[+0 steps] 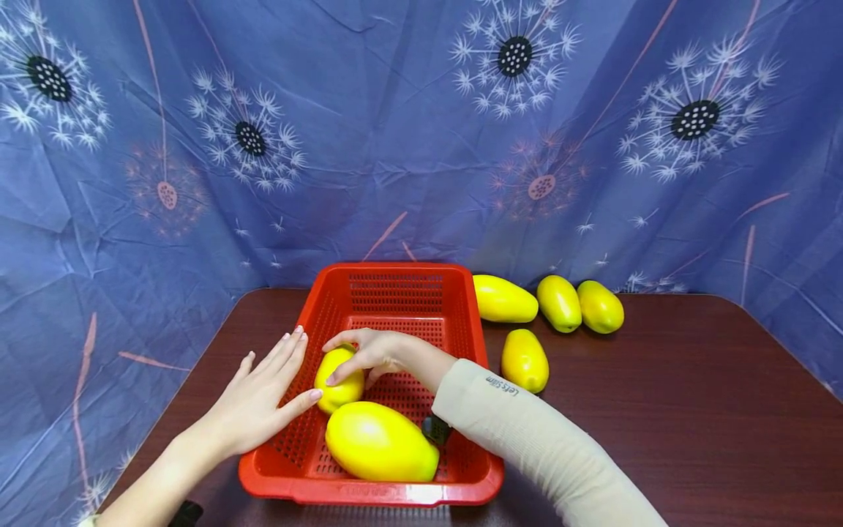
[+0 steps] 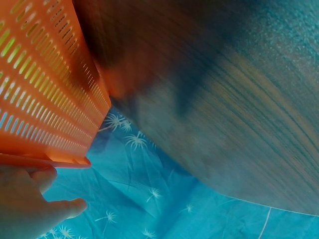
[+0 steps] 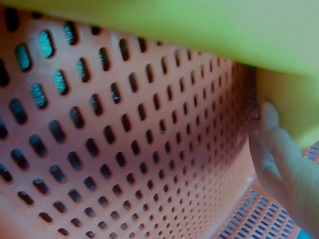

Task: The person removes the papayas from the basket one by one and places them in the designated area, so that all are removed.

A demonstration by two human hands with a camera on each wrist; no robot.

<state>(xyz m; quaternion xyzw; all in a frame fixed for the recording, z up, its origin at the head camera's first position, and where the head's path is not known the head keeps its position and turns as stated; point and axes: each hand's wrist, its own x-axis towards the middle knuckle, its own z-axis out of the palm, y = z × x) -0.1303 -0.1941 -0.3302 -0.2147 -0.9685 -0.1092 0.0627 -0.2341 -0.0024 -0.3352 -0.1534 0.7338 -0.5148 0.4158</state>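
the right hand [image 1: 369,351], its sleeve [image 1: 527,432] reading "letsslim", curls round a mango [image 1: 337,380] in the red basket [image 1: 395,278], while the flat-fingered left hand [image 1: 260,399] rests on the rim at nine o'clock.

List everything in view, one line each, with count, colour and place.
basket: 1, red, perforated, on the table's near middle
mangoes in basket: 2, yellow; small one held, large one at near end
mangoes on table: 4, yellow-green, right of basket; three at back, one nearer
table: 1, dark brown wood
cloth backdrop: 1, blue, dandelion print
left hand: flat on basket's left rim
right hand: gripping small mango inside basket, beige sleeve
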